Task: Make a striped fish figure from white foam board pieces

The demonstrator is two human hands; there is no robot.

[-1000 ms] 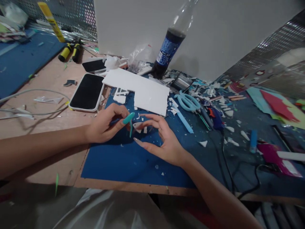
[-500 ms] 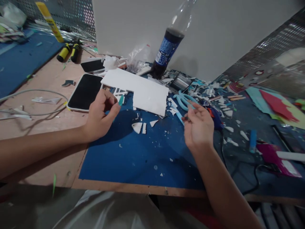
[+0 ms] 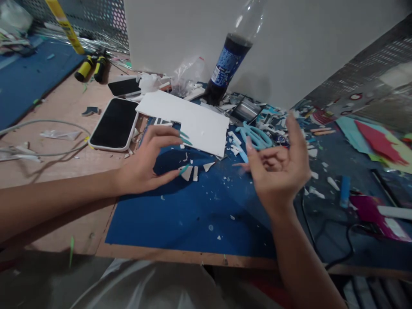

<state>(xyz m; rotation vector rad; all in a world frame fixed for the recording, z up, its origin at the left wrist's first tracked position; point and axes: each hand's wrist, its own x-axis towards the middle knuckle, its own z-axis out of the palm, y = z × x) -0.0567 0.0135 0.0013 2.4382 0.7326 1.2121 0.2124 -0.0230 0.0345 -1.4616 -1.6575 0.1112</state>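
My left hand (image 3: 144,165) hovers low over the blue cutting mat (image 3: 180,219), fingers spread, with long teal nails. Its thumb tip is right beside small white foam scraps (image 3: 190,172), and it holds nothing. My right hand (image 3: 278,169) is raised above the mat's right part, palm turned toward me. Its thumb is up and its fingers are loosely curled and apart, with nothing visible in them. A white foam board (image 3: 196,122) with a cut-out notch lies just beyond the left fingers. Light blue scissors (image 3: 255,135) lie behind the right hand.
A phone (image 3: 114,124) lies face up left of the mat, a second phone (image 3: 124,86) behind it. A cola bottle (image 3: 229,64) stands against the white wall. Black cable (image 3: 309,223), coloured scraps and a blue marker (image 3: 344,189) crowd the right. Yellow-handled tools (image 3: 86,68) lie far left.
My left hand opened its fingers and dropped toward the foam scraps. My right hand swung away from the centre to the right, then rose and turned palm toward me.
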